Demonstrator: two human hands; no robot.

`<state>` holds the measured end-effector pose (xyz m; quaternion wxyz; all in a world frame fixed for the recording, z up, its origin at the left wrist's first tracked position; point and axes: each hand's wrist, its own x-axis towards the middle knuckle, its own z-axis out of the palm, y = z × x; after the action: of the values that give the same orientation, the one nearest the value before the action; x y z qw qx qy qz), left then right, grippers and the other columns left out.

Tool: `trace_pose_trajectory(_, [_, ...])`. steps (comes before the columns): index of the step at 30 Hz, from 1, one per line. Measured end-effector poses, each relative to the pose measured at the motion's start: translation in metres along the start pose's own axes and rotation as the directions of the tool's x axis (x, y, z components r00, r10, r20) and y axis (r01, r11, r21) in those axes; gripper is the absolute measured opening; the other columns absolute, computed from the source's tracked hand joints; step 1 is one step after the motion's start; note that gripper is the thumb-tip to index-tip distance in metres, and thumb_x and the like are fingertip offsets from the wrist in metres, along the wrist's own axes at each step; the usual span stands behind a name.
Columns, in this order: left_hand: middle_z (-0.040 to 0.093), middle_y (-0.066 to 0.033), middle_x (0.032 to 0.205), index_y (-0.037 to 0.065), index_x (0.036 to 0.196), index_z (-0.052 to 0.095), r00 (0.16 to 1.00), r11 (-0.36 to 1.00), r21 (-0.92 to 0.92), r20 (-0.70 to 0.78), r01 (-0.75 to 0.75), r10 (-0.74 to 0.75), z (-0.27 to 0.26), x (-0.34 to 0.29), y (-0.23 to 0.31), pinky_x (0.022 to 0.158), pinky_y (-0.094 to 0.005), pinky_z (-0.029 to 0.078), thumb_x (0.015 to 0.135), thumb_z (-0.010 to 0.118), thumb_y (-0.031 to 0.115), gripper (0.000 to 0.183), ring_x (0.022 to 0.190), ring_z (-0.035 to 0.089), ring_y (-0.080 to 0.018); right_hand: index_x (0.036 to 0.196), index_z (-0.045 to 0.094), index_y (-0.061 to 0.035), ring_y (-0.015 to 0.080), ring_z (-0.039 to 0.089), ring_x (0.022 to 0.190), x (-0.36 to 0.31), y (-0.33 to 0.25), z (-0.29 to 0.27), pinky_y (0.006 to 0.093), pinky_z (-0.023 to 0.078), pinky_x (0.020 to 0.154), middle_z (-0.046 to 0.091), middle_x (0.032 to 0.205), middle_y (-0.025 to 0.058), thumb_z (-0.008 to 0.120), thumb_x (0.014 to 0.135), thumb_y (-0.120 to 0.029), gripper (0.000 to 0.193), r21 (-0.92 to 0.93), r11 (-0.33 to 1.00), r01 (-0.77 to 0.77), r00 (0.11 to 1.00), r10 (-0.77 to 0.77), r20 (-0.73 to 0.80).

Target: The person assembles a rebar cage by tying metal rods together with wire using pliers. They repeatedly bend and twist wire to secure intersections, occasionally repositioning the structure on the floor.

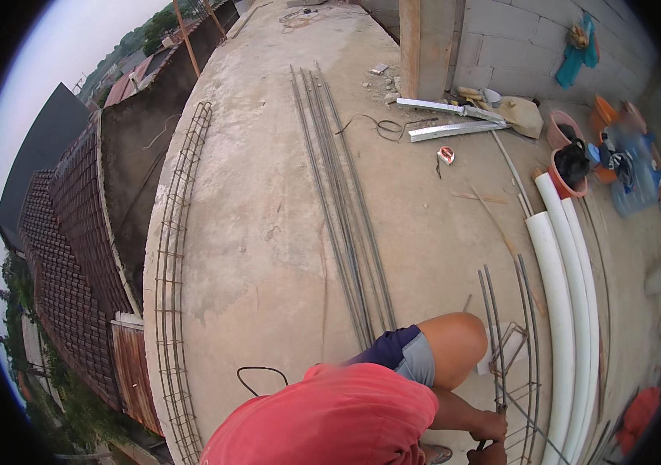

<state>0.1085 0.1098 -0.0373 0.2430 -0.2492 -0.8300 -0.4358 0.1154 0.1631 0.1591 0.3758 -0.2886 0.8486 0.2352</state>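
Observation:
I am crouched in a red shirt and dark shorts, one bare knee (pixel 458 341) raised. My left hand (pixel 491 425) is closed around a bar of a rebar cage (pixel 516 364) that lies on the concrete beside the knee. Just below it, my right hand (pixel 489 456) is at the picture's lower edge, closed on a small dark tool (pixel 482 445) at the same bars. Most of that hand is cut off. A square stirrup (pixel 510 341) shows inside the cage.
A bundle of long rebars (pixel 342 217) lies up the middle of the concrete slab. A finished rebar cage (pixel 175 271) runs along the left edge, with a drop to roofs beyond. White pipes (pixel 563 310), buckets (pixel 571 174), metal channels (pixel 454 128) and a block wall (pixel 516 39) stand right.

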Motion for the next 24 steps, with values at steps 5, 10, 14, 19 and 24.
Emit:
trace_pose_trajectory(5, [0.056,-0.0091,0.090,0.009,0.085,0.055,0.987,0.992,-0.086,-0.121,0.092,-0.102,-0.049,-0.005,0.020,0.085,-0.0437,0.042,0.053,0.077,0.018,0.040,0.093,0.054,-0.0301,0.112,0.055,-0.0047,0.0220,0.058,0.050,-0.026,-0.009,-0.026,0.0347,0.045,0.038,0.057,0.062,0.0100,0.064,0.083,-0.024,0.037,0.765,0.598,-0.238,0.965,0.055,0.257])
trace_pose_trajectory(10, [0.054,-0.0093,0.093,0.009,0.088,0.053,0.966,0.988,-0.025,-0.210,0.151,-0.153,-0.025,-0.008,0.022,0.086,-0.0424,0.041,0.052,0.077,0.019,0.045,0.095,0.052,-0.0300,0.121,0.053,-0.0085,0.0228,0.060,0.057,-0.030,0.000,0.002,0.0316,0.048,0.040,0.061,0.084,0.0124,0.062,0.087,-0.034,0.043,0.956,-0.196,-0.219,0.967,-0.175,0.186])
trace_pose_trajectory(14, [0.055,-0.0097,0.093,0.008,0.088,0.053,0.990,0.995,-0.026,-0.093,0.100,-0.102,-0.002,-0.003,0.001,0.086,-0.0424,0.041,0.053,0.077,0.019,0.043,0.096,0.053,-0.0302,0.128,0.050,-0.0051,0.0244,0.065,0.067,-0.031,0.010,-0.011,0.0311,0.050,0.042,0.063,0.093,0.0126,0.062,0.088,-0.040,0.054,0.903,0.379,-0.204,0.954,-0.131,0.271])
trace_pose_trajectory(19, [0.056,-0.0101,0.093,0.008,0.089,0.054,0.997,0.998,-0.012,-0.050,0.065,-0.066,0.006,0.001,-0.006,0.086,-0.0424,0.041,0.056,0.076,0.019,0.041,0.097,0.053,-0.0305,0.119,0.054,0.0006,0.0230,0.066,0.064,-0.046,-0.020,-0.033,0.0364,0.052,0.051,0.067,0.077,0.0151,0.077,0.072,-0.038,0.065,0.113,0.988,0.101,0.977,-0.077,-0.201])
trace_pose_trajectory(24, [0.057,-0.0105,0.092,0.008,0.089,0.055,0.997,0.998,-0.018,-0.053,0.056,-0.057,0.008,-0.002,-0.005,0.087,-0.0424,0.041,0.058,0.076,0.019,0.040,0.097,0.054,-0.0307,0.117,0.056,-0.0050,0.0201,0.064,0.063,-0.033,0.003,-0.015,0.0342,0.049,0.046,0.060,0.061,0.0099,0.072,0.076,-0.028,0.050,0.555,0.830,-0.059,0.998,0.032,0.058])
